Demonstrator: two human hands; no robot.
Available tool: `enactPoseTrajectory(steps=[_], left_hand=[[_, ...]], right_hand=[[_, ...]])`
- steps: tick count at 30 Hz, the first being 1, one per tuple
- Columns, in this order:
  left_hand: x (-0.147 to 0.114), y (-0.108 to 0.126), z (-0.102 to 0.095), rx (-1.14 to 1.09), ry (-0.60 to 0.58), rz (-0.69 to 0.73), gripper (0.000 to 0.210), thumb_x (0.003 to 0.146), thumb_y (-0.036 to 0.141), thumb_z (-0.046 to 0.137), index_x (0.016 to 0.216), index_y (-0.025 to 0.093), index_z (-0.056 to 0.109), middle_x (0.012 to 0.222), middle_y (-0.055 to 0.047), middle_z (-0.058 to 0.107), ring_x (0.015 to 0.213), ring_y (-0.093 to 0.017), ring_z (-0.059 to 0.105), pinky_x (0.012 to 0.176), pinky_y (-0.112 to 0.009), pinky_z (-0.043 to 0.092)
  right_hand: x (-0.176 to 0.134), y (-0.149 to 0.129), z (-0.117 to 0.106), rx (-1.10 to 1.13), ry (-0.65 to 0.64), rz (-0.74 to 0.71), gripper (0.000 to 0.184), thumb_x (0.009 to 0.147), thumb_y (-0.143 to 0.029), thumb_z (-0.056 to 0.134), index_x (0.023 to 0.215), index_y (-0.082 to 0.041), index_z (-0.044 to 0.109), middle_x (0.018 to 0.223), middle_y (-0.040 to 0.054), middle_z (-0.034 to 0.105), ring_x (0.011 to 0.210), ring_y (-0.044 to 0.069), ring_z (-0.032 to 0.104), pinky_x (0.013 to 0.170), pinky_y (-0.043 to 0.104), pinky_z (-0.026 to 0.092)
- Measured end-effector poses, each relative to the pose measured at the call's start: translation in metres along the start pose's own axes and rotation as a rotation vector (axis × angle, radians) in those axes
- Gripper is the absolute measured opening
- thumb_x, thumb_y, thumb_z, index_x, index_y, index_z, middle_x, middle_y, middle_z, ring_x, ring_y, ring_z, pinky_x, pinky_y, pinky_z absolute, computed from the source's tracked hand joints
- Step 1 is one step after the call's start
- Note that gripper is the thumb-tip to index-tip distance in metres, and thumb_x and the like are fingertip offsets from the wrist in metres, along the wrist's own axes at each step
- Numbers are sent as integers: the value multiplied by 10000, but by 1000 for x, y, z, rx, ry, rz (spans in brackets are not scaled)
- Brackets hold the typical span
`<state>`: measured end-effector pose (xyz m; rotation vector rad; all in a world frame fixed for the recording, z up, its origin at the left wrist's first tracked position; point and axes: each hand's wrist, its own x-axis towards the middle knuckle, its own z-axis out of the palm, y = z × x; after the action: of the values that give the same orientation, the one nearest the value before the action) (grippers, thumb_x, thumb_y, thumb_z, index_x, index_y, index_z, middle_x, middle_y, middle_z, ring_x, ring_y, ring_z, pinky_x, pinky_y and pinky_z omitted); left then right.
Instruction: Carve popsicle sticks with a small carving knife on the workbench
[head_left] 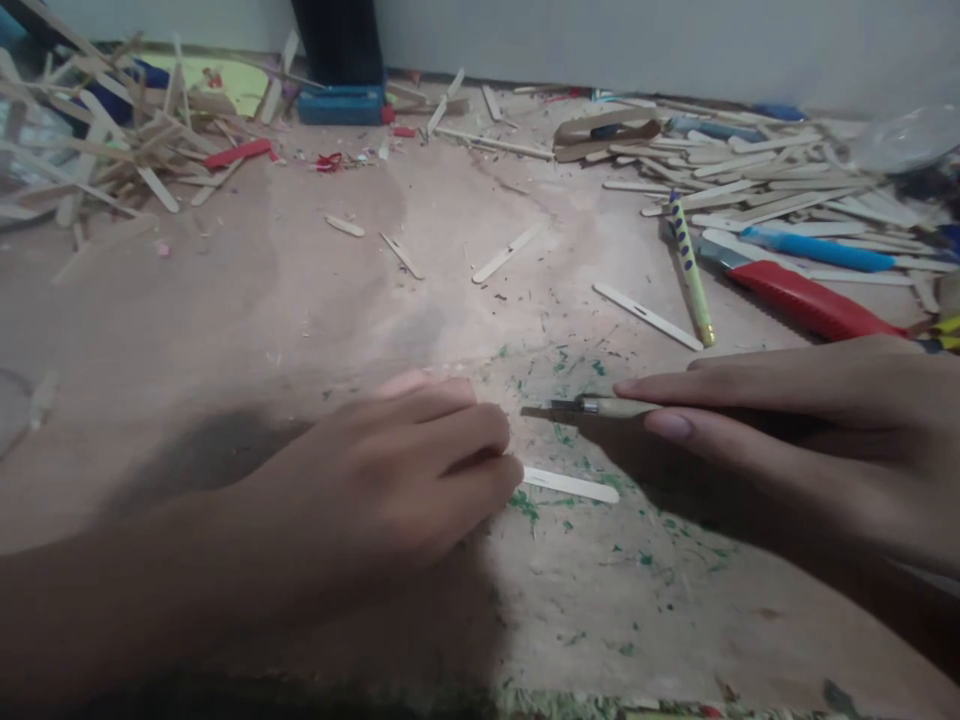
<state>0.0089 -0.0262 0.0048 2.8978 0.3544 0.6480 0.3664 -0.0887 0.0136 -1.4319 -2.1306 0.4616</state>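
My left hand (420,460) is closed near the middle of the table, its curled fingers pressed on one end of a pale popsicle stick (574,485). The stick lies flat, its rounded far end pointing right and a thin slit or line showing near my fingertips. My right hand (810,430) pinches the light handle of a slim craft knife (607,405) between thumb and fingers. The knife's blade points left, a short way from my left fingertips and above the stick. My left thumb is hidden behind the hand.
A red box cutter (810,298), a dotted pencil (691,270) and a blue pen-like tool (817,248) lie at right beside heaped popsicle sticks (765,180). Another stick pile (127,150) is at back left. Sticks with slots (645,315) and green scraps are scattered about.
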Motion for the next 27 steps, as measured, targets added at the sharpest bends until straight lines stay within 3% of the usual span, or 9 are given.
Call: enactPoseTrajectory(steps=[10,20,23,27], left_hand=[[3,0,0,13,-21,5,461,1341,62,491,1154,156,902,1118,-72,893,1039,-261,818,931,-437,649],[3,1,-7,19,-66,-8,517,1369,74,420,1196,169,897,1161,-50,906,1082,-255,841,987,-445,675],[4,2,-9,20,-84,-15,519,1372,69,425,1200,160,906,1162,-49,909,1081,-248,846,972,-436,677],[5,2,-9,5,-83,-14,533,1377,82,420,1188,152,913,1158,-54,909,1060,-240,843,965,-425,657]], right_hand=[[-2,1,9,0,31,-10,190,1252,-533,820,1355,-609,961,1118,-166,1008,792,243,931,724,376,794],[-2,3,7,-22,45,-20,191,1216,-501,878,1332,-535,1026,1053,-54,1016,745,290,940,727,416,827],[-2,4,10,-8,44,-20,194,1224,-531,875,1345,-530,1026,1070,-49,1020,744,273,937,794,407,840],[-1,4,10,-7,43,-25,166,1227,-527,884,1322,-524,1019,1036,-77,1014,676,224,896,757,347,810]])
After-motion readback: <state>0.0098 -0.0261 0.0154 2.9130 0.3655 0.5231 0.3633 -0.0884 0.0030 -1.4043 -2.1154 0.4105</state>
